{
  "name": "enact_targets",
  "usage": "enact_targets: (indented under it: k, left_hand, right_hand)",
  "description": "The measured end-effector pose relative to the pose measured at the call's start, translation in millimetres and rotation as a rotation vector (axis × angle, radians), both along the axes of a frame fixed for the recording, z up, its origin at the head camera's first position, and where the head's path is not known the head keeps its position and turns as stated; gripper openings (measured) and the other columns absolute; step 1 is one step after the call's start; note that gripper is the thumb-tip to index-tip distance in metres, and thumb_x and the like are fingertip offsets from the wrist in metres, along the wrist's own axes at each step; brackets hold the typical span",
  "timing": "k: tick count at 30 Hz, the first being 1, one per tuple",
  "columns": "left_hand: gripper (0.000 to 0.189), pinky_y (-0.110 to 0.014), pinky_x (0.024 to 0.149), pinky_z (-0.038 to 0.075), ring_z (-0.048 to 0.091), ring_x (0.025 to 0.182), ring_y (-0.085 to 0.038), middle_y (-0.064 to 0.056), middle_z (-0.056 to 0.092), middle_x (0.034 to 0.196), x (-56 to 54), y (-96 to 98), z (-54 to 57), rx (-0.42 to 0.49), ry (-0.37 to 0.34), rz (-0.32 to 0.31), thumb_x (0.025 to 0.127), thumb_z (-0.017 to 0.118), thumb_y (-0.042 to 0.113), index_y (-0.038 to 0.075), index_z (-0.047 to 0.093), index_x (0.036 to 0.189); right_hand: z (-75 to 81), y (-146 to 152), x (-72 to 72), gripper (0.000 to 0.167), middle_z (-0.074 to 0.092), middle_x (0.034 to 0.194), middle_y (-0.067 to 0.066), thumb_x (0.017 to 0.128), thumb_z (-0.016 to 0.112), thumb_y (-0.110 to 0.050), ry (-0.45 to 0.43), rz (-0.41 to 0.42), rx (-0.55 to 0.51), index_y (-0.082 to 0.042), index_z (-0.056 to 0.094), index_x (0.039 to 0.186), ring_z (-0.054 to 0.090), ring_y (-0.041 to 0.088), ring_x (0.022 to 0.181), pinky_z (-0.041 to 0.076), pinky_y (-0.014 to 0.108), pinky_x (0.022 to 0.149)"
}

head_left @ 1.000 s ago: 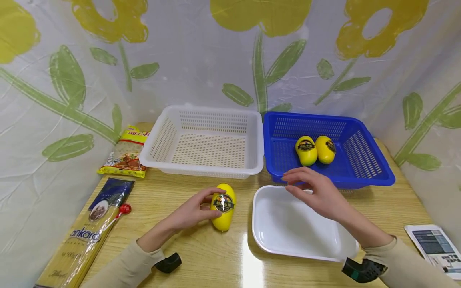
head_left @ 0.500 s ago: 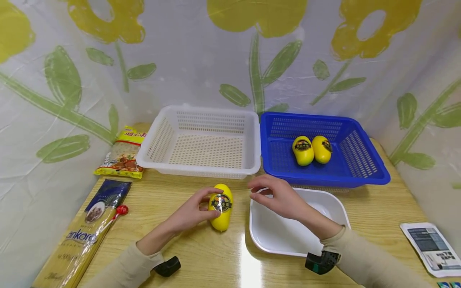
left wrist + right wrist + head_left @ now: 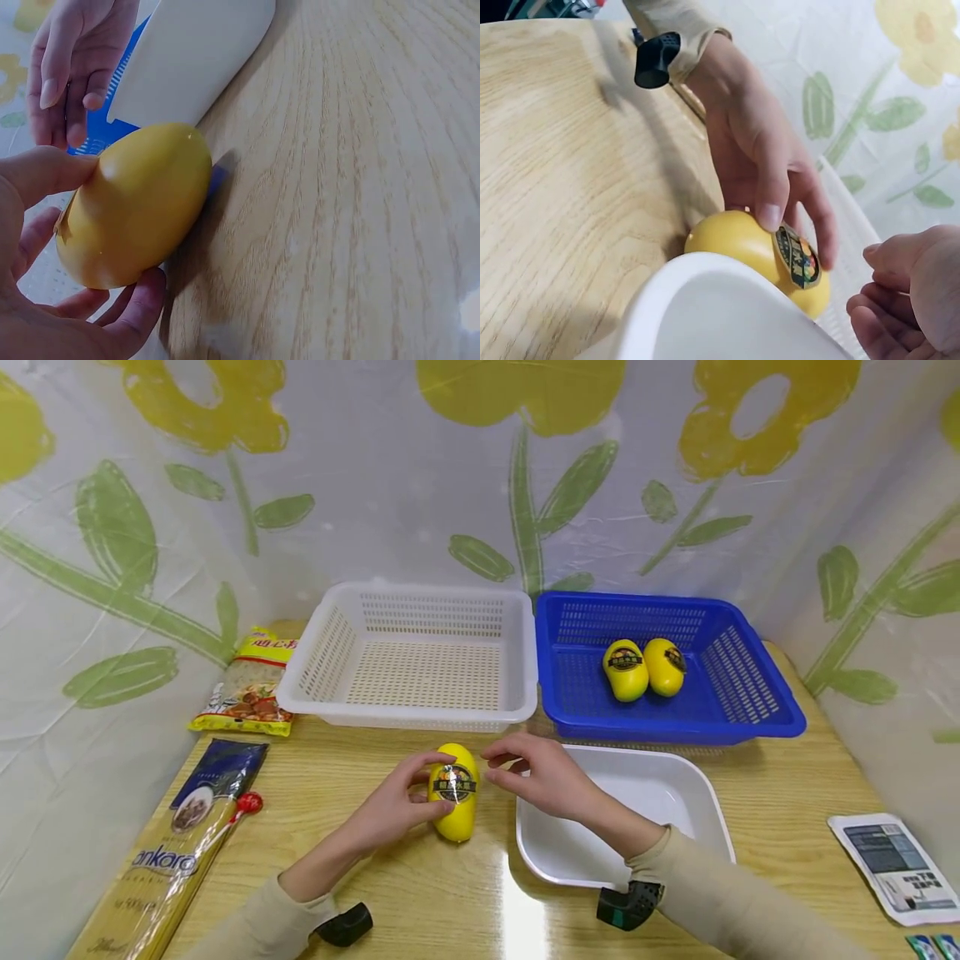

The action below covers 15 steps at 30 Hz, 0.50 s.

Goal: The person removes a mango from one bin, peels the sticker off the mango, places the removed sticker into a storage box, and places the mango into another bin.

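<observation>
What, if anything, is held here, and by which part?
The left hand holds a yellow mango by its labelled middle; the right hand holds nothing.

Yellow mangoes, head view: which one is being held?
The mango in front of the white basket, gripped by the left hand. The other two lie together in the blue basket.

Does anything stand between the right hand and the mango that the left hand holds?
Nothing visible does. In the head view, the right hand faces the mango across a small gap, while the left hand grips it from the left. The white tray lies farther right, outside that gap.
</observation>
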<state>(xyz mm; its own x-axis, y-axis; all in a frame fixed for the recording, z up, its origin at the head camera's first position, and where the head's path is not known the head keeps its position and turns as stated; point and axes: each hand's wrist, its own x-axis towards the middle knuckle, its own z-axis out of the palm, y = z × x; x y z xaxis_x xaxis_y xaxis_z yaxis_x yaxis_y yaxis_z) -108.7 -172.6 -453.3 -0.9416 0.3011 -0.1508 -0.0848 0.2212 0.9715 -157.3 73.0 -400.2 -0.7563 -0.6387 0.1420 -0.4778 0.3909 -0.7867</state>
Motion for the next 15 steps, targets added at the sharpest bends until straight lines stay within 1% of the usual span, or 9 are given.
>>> enact_targets:
  k: [3,6,11,15]
  left_hand:
    - [0.056,-0.039,0.089,0.053,0.048,0.121,-0.037,-0.015,0.034,0.145,-0.2,1.1,-0.1,-0.001,0.010,0.028,0.084,0.076,0.008,0.014,0.051,0.134]
    - [0.056,-0.038,0.091,0.051,0.043,0.124,-0.037,-0.013,0.034,0.146,0.2,2.5,-0.1,-0.007,0.014,0.050,0.083,0.077,0.006,0.014,0.052,0.133]
    - [0.056,-0.039,0.093,0.051,0.043,0.125,-0.037,-0.014,0.032,0.146,2.4,4.5,0.8,-0.017,0.005,0.074,0.082,0.077,0.005,0.014,0.053,0.132]
    - [0.056,-0.039,0.093,0.051,0.043,0.126,-0.037,-0.014,0.031,0.146,2.7,5.2,0.6,-0.013,0.005,0.076,0.083,0.076,0.006,0.015,0.052,0.133]
  right_hand:
    - [-1.9,-3,-1.3,0.024,0.068,0.108,0.012,0.091,0.069,-0.012,-0.015,-0.008,-0.025,-0.004,0.069,0.114,0.067,0.018,0.097,0.055,0.024,0.081]
    - [-3.7,-4,-2.5,0.025,0.068,0.109,0.014,0.091,0.069,-0.011,-0.043,-0.015,-0.039,-0.003,0.069,0.115,0.066,0.019,0.098,0.055,0.027,0.082]
    - [-6.0,-8,-2.7,0.027,0.068,0.110,0.012,0.092,0.068,-0.012,-0.095,-0.010,-0.037,-0.001,0.068,0.116,0.066,0.019,0.098,0.055,0.030,0.085]
    - [-7.6,-12,-2.7,0.026,0.069,0.108,0.010,0.091,0.070,-0.013,-0.093,-0.007,-0.025,-0.001,0.069,0.114,0.066,0.019,0.097,0.055,0.029,0.084]
